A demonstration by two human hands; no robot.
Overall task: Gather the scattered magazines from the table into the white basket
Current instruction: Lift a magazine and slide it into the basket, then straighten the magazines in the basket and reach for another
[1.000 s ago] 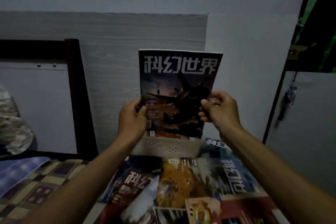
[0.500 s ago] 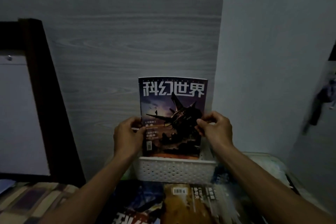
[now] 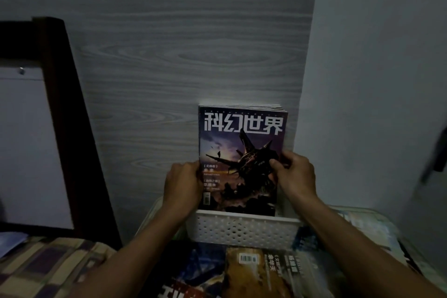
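White "科幻世界" magazine (image 3: pixel 242 152) masthead

You have 1 view, from the head camera: it looks forward and slightly down, close over both forearms, facing the wood-grain wall panel (image 3: pixel 188 55), with the white basket (image 3: pixel 244 228) low at centre.

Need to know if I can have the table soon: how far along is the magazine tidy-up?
Early to midway. Done: a few magazines already stand in the basket, their top edges showing behind the front cover. In hand: the left hand and right hand grip the spaceship-cover magazine, upright with its bottom inside the basket. Left: several magazines lie on the table before it.
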